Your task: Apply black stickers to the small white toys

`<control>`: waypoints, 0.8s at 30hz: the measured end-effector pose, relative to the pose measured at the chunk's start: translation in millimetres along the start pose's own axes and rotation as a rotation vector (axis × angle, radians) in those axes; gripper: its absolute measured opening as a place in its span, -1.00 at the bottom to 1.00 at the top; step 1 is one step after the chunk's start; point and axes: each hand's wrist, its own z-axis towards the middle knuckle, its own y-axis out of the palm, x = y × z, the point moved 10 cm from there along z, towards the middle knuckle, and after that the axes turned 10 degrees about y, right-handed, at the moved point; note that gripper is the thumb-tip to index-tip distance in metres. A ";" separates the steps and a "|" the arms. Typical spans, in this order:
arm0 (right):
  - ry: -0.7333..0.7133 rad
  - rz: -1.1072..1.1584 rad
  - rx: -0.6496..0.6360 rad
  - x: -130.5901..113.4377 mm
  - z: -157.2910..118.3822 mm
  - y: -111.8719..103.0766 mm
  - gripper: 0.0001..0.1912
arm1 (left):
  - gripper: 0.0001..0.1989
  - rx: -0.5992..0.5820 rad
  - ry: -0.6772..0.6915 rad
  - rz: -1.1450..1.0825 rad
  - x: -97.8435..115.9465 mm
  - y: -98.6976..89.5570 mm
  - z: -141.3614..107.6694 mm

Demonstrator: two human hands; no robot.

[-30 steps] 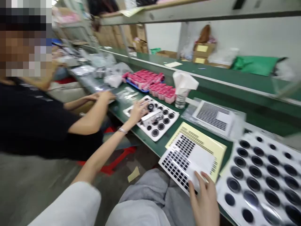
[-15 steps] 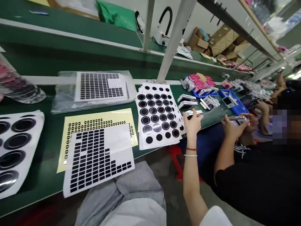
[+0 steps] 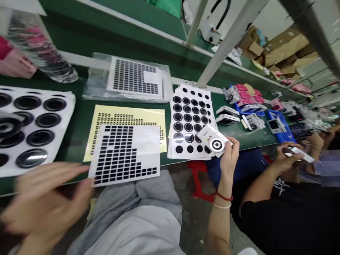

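My right hand grips a small white camera by its right end. The camera is tilted, its front with a round black-and-white ring turned towards me, above a sheet of black round stickers. At the lower left, my left hand is blurred, with fingers stretched out and thumb apart. Its fingertips are beside the left edge of a white sheet of black rectangular stickers; whether they touch it I cannot tell. That sheet overlaps a yellow sheet of small square stickers.
Large round stickers on a sheet lie at far left, near a clear bag. A bagged sticker sheet lies behind. White camera pieces and a blue tray are to the right. A co-worker's hand holds a white device.
My left hand has come into view at the lower left. My right hand has turned the camera so its front shows and brought it over the round stickers. The view has shifted.
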 end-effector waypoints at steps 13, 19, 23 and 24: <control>-0.124 0.243 -0.983 -92.7 -158.9 157.5 -0.66 | -0.21 -0.550 -0.023 -0.068 15.1 33.0 -61.7; -0.453 0.007 -0.759 -130.3 -173.9 197.4 -0.79 | -0.13 -0.590 -0.035 -0.028 -4.5 11.4 -85.4; -0.423 -0.068 -0.734 -135.2 -183.9 211.7 -0.81 | -0.18 -0.596 -0.041 0.000 -4.8 13.1 -89.7; -0.399 -0.065 -0.740 -134.7 -184.7 212.8 -0.81 | -0.21 -0.594 -0.037 0.003 -4.1 13.6 -89.8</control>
